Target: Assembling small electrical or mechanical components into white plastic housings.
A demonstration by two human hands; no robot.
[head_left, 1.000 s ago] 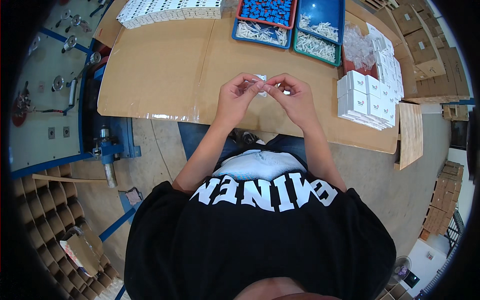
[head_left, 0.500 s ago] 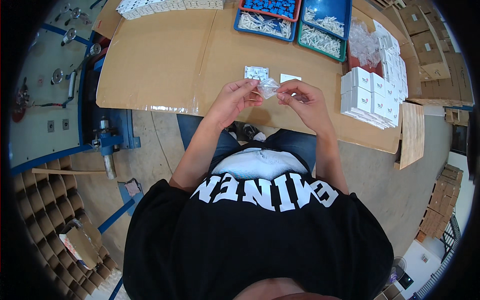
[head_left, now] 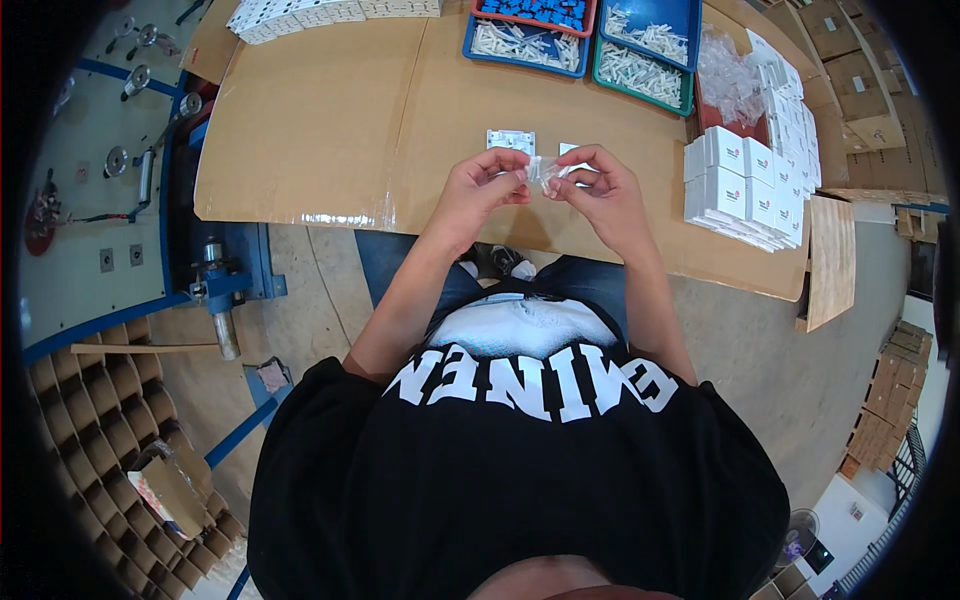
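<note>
The fingers (head_left: 503,157) of the left hand (head_left: 478,190) pinch one side of a small clear bag (head_left: 541,172). The fingers of the right hand (head_left: 608,198) pinch the other side, with the thumb bent in. So the bag is up in the air between the two hands, over the near part of the big brown counter (head_left: 300,140). It is crinkly, and it is too small and shiny to tell if there is something in it.

Just past the bag, a bit to its left, a flat white plate (head_left: 511,138) lies on the counter. Just past the bag to its right is a white card (head_left: 567,149), partly hidden by the right hand.

Well past the bag are a blue tray (head_left: 523,67) and a green tray (head_left: 640,100), both full of little white sticks. A red tray (head_left: 530,25) of blue bits sits over the blue one.

To the right of the bag stands a pile of small white boxes (head_left: 740,185). Behind that pile, also right of the bag, is a heap of clear plastic (head_left: 728,80). Far past the bag on its left is a row of white blocks (head_left: 330,14) with dark marks.
</note>
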